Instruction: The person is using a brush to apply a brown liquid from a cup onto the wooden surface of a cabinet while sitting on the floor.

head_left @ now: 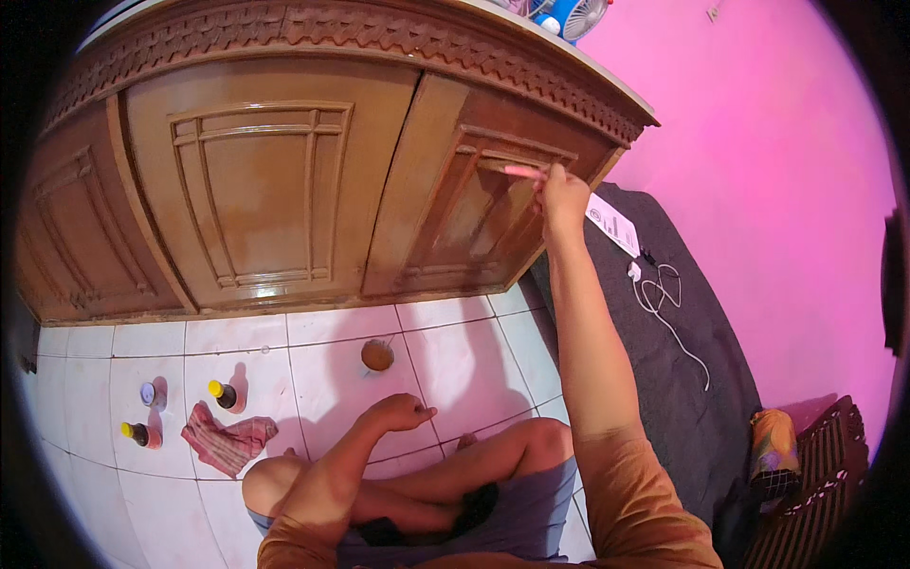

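Brown, partly glossy wooden cabinet (270, 190)

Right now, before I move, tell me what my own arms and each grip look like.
Your left sleeve and right sleeve are orange-brown, creased cloth, ending around the elbow. Below them the arms are bare, with no watch or bracelet showing. The left grip and right grip are ungloved; small rings would be hard to make out.
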Demonstrator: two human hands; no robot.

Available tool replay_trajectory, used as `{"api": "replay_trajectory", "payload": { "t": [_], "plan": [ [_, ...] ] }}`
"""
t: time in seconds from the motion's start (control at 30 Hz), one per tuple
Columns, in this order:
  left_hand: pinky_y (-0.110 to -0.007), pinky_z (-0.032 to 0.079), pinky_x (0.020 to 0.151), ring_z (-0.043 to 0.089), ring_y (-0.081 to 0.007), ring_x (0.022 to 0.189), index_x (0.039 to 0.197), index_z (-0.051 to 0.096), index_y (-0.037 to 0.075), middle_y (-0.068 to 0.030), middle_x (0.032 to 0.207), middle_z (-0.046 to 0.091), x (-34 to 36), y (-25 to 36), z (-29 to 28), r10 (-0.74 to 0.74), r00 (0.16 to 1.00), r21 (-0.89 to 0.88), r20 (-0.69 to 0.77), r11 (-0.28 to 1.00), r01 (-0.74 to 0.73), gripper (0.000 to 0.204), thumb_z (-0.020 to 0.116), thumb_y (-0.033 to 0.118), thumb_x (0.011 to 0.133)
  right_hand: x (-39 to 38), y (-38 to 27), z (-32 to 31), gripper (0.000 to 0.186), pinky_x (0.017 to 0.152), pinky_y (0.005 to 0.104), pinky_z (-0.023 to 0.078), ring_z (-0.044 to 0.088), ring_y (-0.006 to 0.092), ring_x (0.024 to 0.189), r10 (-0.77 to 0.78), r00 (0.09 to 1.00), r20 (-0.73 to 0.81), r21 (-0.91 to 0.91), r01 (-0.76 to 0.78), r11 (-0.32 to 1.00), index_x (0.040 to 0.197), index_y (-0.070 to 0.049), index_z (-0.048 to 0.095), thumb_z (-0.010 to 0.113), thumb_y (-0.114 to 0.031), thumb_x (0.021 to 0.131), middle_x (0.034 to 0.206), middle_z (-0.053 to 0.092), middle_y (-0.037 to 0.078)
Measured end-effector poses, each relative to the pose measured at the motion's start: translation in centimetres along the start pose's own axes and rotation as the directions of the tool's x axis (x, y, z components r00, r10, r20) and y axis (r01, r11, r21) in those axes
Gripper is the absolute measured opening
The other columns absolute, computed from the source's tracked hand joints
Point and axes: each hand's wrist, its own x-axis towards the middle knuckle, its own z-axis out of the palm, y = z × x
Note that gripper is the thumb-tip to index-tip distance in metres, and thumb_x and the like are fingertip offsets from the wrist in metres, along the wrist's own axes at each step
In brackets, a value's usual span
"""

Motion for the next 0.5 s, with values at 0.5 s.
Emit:
{"api": "replay_trajectory", "payload": {
  "t": [0.5],
  "plan": [
    [-0.044, 0.050, 0.085, 0.065, -0.0371, 0.091, 0.095, 0.071, 0.000, -0.0233, 0.093, 0.069, -0.7, -0.4, -0.6, -0.049, 0.998, 0.012, 0.026, 0.999, 0.049, 0.062, 0.047, 0.057, 0.091, -4.4, -1.9, 1.0, 0.028, 0.045, 0.0245, 0.038, 0.046, 0.0089, 0.050, -0.050, 0.998, -0.043, 0.351, 0.062, 0.934, 0.102, 0.004, 0.064, 0.046, -0.015, 0.093, 0.068, 0.057, 0.004]
  ]
}}
